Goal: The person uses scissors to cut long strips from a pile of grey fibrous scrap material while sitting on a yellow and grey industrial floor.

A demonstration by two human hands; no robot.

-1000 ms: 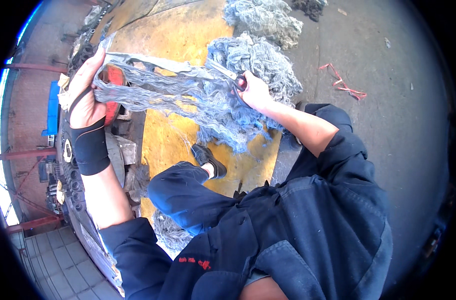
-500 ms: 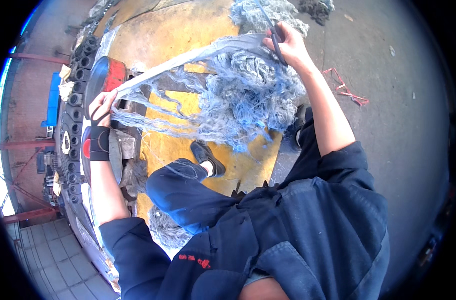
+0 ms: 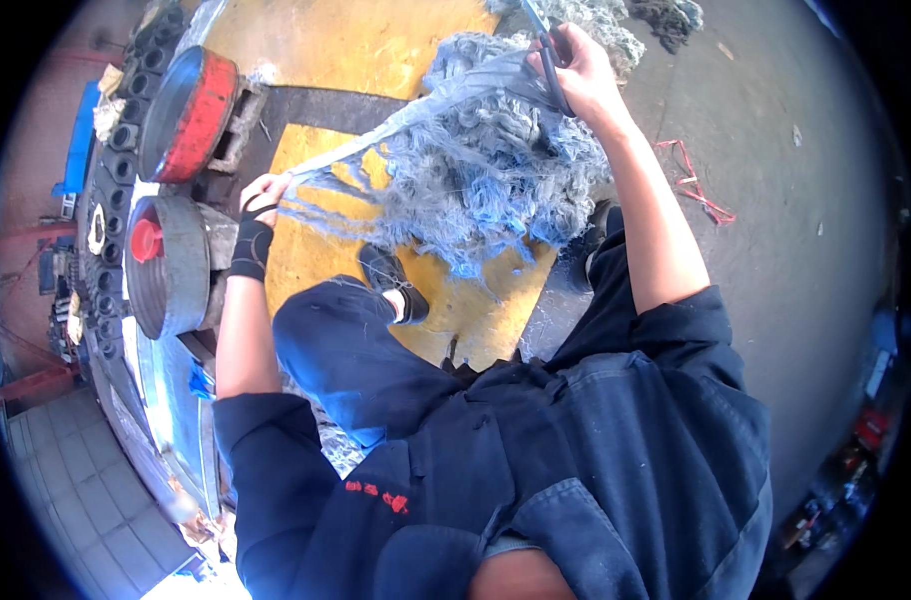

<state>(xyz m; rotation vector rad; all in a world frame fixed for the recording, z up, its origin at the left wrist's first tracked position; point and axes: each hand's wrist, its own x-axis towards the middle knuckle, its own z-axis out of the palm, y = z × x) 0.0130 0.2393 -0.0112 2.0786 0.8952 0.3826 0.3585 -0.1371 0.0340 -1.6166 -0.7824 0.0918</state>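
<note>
A frayed strip (image 3: 386,130) is stretched between two hands over one fibre pile (image 3: 521,165).
The strip's left end is clamped in the left hand (image 3: 264,195), which has been brought closer to the pile than in the earlier frame; two round tubs (image 3: 201,120) are seen beside it. The yellow board's (image 3: 326,230) right edge is partly covered by the pile; beyond, one red strap (image 3: 688,188) is spread on wide grey floor (image 3: 776,270). One pair of scissors (image 3: 551,75) is gripped by the right hand (image 3: 590,78); whether the strip is pinched there cannot be told.
</note>
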